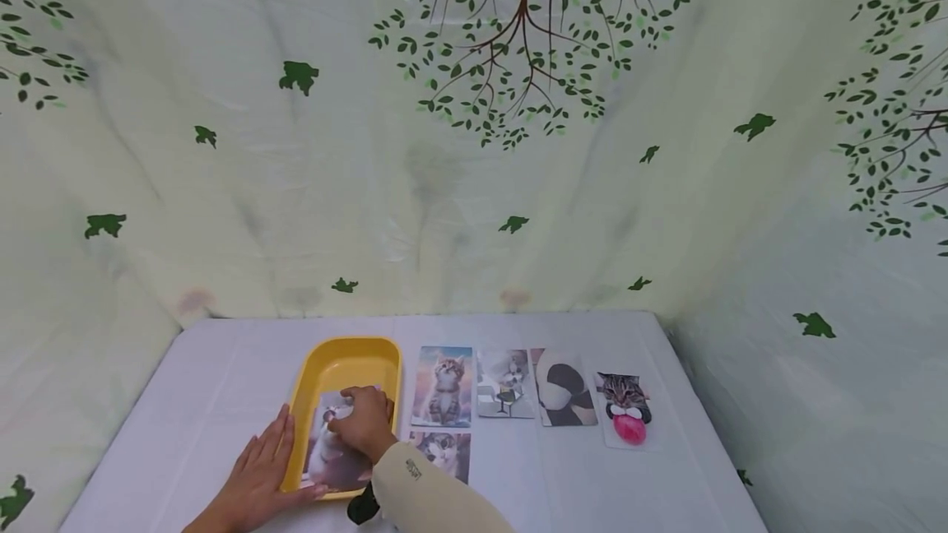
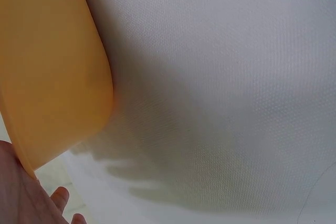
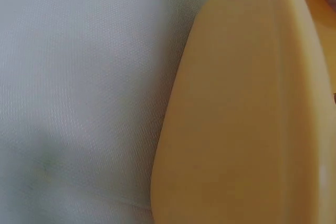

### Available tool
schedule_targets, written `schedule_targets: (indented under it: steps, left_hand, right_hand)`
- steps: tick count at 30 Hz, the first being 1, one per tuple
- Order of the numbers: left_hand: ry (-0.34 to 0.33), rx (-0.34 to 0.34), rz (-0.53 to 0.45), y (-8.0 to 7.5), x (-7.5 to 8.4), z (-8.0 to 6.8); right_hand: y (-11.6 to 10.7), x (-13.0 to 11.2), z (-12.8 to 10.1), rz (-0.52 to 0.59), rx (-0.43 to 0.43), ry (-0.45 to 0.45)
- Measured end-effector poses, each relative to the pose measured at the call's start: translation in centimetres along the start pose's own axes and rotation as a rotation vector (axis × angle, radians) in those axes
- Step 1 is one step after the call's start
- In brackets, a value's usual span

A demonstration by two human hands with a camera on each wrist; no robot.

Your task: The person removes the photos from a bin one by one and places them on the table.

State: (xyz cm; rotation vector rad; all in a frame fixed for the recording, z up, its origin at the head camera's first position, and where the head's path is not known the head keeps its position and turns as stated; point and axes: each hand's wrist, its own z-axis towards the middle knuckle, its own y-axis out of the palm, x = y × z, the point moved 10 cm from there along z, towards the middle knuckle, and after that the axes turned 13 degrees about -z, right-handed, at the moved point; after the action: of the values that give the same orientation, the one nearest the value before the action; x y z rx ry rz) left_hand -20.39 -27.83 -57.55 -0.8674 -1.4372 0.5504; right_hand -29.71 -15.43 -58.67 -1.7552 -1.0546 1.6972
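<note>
A yellow tray (image 1: 354, 368) lies on the left part of the table. In it is a picture card (image 1: 333, 463) showing a pale, furry animal. My right hand (image 1: 364, 422) reaches into the tray, its thumb and bent fingers pinching the card; the hand hides the card's upper right part. My left hand (image 1: 259, 471) rests against the tray's left side, fingers straight and thumb near the front rim. In the left wrist view, part of the left hand (image 2: 21, 198) touches the tray's edge (image 2: 58, 77). The right wrist view shows mostly the tray's outer wall (image 3: 226, 108).
Right of the tray lie a kitten card (image 1: 447, 389), a grey-and-white card (image 1: 507, 385), a card with a dark rounded shape (image 1: 564, 389) and a cat card with a pink ball (image 1: 628, 414). Another cat card (image 1: 448, 452) is partly behind my right sleeve (image 1: 429, 488). A leaf-printed curtain (image 1: 444, 187) stands behind.
</note>
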Motion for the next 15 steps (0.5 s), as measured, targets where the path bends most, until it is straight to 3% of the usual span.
schedule_targets:
  steps: [4,11,15]
  left_hand:
    - [0.014,0.006,-0.007,-0.06,0.1,-0.07]
    - [-0.001,-0.007,0.02,-0.02,0.21,-0.02]
    - [-0.001,-0.008,0.023,-0.05,0.36,-0.09]
  right_hand:
    - [0.2,0.38,-0.02,0.058,-0.017,0.027]
    - [0.04,-0.01,0.16,0.244,0.003,-0.032]
    - [0.23,0.2,-0.05,0.32,-0.018,0.014]
